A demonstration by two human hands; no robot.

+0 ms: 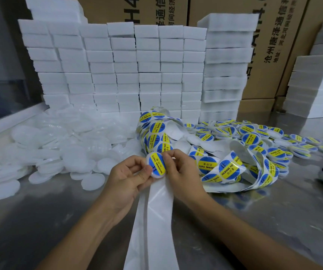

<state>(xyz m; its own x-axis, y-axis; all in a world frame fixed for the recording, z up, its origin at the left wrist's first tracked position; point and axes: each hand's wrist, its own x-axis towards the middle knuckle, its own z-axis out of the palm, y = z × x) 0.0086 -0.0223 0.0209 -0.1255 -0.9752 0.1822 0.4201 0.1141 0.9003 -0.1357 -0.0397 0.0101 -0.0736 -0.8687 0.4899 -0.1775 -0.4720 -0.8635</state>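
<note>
- The left hand is curled round a round white lid, thumb across its lower rim. It holds the lid just above the worktop with the face turned up toward the camera.
- The right hand pinches the lid's right edge, fingertips on the blue-and-yellow sticker that covers most of the face. By the look of it, the sticker is being pressed flat or squared up.
- Bare backing tape runs from under both hands toward the person. The label strip, loaded with stickers, loops in a loose tangle just right of the hands.
- Plain lids lie heaped on the left and labelled lids on the right.
- Likely fault: the sticker lands off-centre or creased. Pressure falls on one edge only, so air could be trapped under the far side, and the glossy film may not lift cleanly for a second try.
- The fingertips sit partly on the rim, so a corner of adhesive could fold over the edge or stick to a finger and peel back.
- The coils of the label strip lie close to the right wrist. A careless pull could drag them over the labelled lids and scatter them.
- The lid is smooth and held only at its rim, so a hard push from the right could pop it out of the left hand.
</note>
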